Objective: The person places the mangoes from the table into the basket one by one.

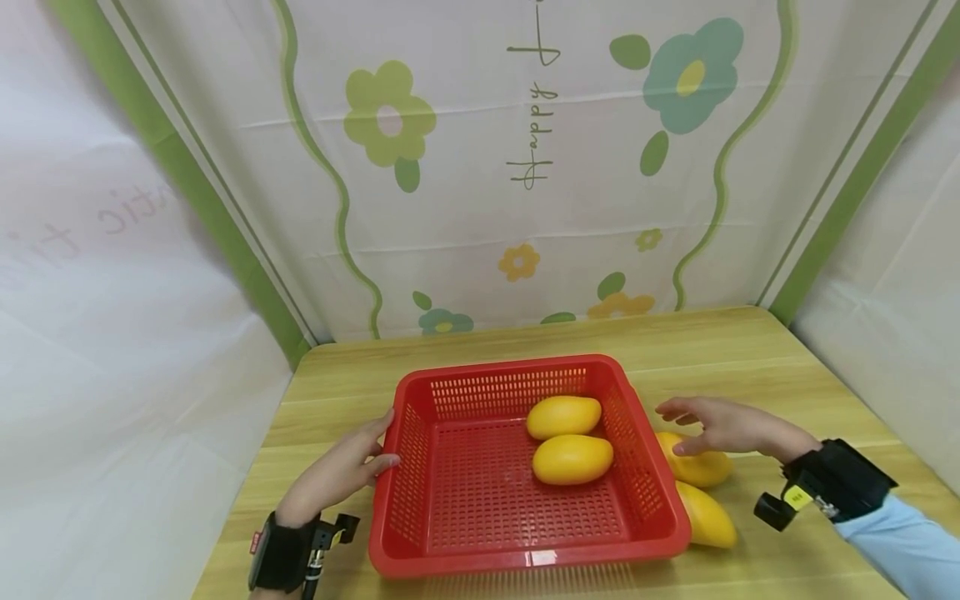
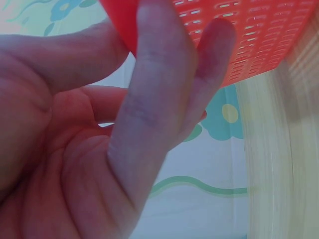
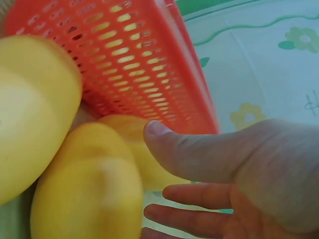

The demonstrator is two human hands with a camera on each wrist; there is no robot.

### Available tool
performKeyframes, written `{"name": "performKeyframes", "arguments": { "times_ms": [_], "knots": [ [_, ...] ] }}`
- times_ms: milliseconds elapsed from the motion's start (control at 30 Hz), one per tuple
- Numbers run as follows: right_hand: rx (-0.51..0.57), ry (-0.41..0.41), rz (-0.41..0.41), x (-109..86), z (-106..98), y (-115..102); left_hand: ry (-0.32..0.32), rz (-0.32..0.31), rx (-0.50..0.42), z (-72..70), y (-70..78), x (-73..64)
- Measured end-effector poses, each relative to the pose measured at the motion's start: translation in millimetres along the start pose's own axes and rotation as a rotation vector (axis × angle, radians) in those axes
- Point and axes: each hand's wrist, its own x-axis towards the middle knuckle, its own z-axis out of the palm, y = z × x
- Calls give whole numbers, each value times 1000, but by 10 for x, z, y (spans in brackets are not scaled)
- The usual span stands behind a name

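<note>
Three mangoes [image 3: 88, 181] lie outside, head view showing two; left hand [image 1: 339, 468] grips the basket [image 1: 528, 557], right hand [image 1: 729, 429] spread, empty.

The head view looks forward and down from above the near side of the desk [image 1: 330, 392], far enough back to take in the whole red basket [image 1: 525, 560] and the floral cloth [image 1: 457, 208] behind. The left wrist camera [image 1: 347, 527] sits very close to the left grip [image 1: 345, 462], facing past its fingers to the basket's outer wall; its picture is rolled, the desk running upright along the right edge. The right wrist camera [image 1: 774, 511] looks, tilted, from close beside yellow mangoes [image 1: 707, 518] toward the basket's opposite outer side, the right grip [image 1: 723, 425] entering from the right. Each wrist view shares its grip and basket side with the head view.
</note>
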Motion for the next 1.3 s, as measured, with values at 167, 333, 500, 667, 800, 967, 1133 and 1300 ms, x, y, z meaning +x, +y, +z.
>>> {"name": "performKeyframes", "arguments": {
  "times_ms": [167, 333, 500, 667, 800, 967, 1133, 1300],
  "knots": [
    [20, -36, 24, 23, 38, 104, 2, -10, 4, -1, -3, -2],
    [27, -53, 69, 43, 66, 195, 3, -10, 8, 3, -9, -1],
    [30, -59, 97, 52, 73, 252, 3, -16, 10, 6, -6, -5],
    [43, -83, 96, 62, 74, 272, 4, -18, 8, -2, -6, -7],
    [66, -105, 110, 76, 90, 305, 2, -8, 8, -7, -9, -5],
    [148, -144, 74, 118, 119, 408, 0, 6, 12, -5, -15, 1],
    [235, -161, 57, 135, 132, 499, -3, 7, 3, -4, -12, 7],
    [249, -135, 85, 115, 99, 518, 1, 4, 7, -8, -7, 5]
  ]
}}
